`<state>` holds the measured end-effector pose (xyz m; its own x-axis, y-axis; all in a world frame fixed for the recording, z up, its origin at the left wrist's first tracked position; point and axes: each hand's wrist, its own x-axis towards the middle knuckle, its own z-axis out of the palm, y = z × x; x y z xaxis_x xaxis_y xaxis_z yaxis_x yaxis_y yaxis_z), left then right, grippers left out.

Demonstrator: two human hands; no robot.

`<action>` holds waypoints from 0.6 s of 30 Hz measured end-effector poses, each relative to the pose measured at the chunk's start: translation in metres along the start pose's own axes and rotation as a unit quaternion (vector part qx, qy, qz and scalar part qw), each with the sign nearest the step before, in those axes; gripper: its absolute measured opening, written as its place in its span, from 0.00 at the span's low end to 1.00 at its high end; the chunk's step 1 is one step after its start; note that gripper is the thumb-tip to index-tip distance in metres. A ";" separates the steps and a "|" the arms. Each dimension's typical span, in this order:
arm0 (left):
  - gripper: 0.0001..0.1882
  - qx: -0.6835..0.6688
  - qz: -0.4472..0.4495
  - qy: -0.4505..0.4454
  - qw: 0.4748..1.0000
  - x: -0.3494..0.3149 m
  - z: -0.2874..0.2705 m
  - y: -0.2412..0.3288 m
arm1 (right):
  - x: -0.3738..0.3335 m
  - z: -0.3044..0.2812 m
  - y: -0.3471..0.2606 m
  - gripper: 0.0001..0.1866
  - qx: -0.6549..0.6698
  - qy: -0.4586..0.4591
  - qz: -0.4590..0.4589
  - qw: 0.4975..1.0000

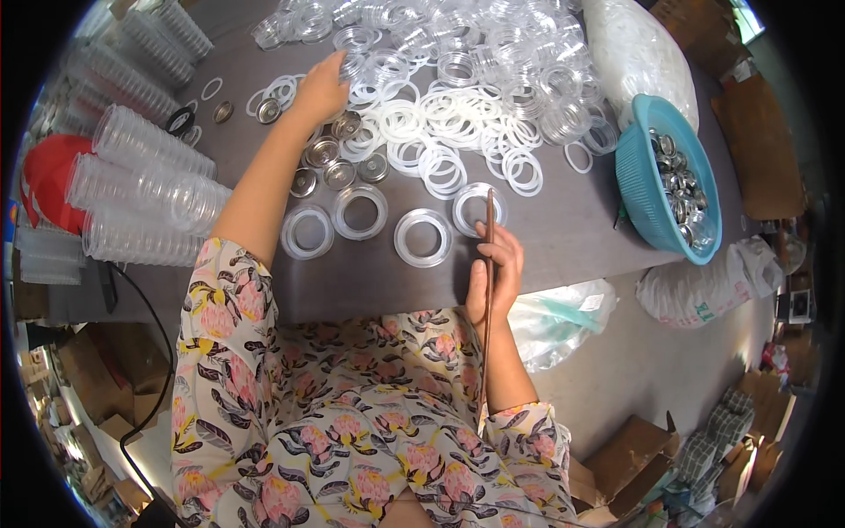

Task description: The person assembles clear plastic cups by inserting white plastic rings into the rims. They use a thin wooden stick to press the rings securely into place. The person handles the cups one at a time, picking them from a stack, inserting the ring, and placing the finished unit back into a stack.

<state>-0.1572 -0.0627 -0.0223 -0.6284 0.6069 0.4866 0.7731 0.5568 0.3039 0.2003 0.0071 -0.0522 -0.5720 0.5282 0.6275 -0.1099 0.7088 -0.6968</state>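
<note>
My left hand (324, 88) reaches to the near left edge of the heap of clear plastic threaded rings (493, 53). Its fingers are curled at the clear pieces, and their tips are hidden. A thin brown stick (489, 290) stands upright in my right hand (500, 271), its upper end over one of several clear rings (423, 238) laid in a row at the near edge. Behind that row lie many flat white gasket rings (440, 123). Several round silver metal caps (339, 173) sit just below my left wrist.
Stacks of clear plastic cups (158, 176) stand at the left beside a red object (55, 180). On the right, a blue basket (635, 176) of metal caps stands next to a large clear plastic bag (638, 53). Cardboard boxes (625, 458) and bags lie on the floor.
</note>
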 end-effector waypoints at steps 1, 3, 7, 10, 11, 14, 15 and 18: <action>0.13 0.029 -0.030 -0.053 0.998 0.004 -0.002 0.002 | 0.000 0.000 0.000 0.06 -0.002 0.006 -0.002 1.000; 0.14 0.083 -0.041 -0.066 0.994 0.006 -0.014 0.010 | 0.001 0.001 0.000 0.06 0.000 0.010 -0.002 1.000; 0.09 -0.008 0.034 0.122 0.992 -0.024 -0.045 0.033 | 0.000 0.001 -0.001 0.07 -0.002 0.008 -0.001 1.000; 0.09 -0.301 -0.066 0.056 0.950 -0.070 -0.085 0.075 | -0.001 -0.002 0.001 0.08 -0.008 0.012 0.001 1.000; 0.09 -0.418 -0.154 -0.004 0.895 -0.092 -0.104 0.089 | -0.001 -0.003 0.001 0.08 -0.007 0.013 0.000 1.000; 0.12 -0.570 -0.255 -0.154 0.766 -0.158 -0.137 0.099 | 0.000 -0.002 -0.002 0.11 -0.024 0.007 -0.004 1.000; 0.12 -0.605 -0.290 -0.212 0.711 -0.179 -0.141 0.095 | 0.001 0.000 -0.004 0.12 -0.026 -0.003 -0.009 1.000; 0.13 -0.676 -0.400 -0.233 0.573 -0.221 -0.129 0.101 | 0.000 0.001 -0.002 0.12 -0.033 -0.007 -0.017 0.999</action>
<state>0.0710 -0.2139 0.0069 -0.5391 0.7256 -0.4275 -0.6170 0.0052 0.7869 0.1998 0.0052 -0.0508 -0.5795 0.4973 0.6457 -0.0758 0.7559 -0.6503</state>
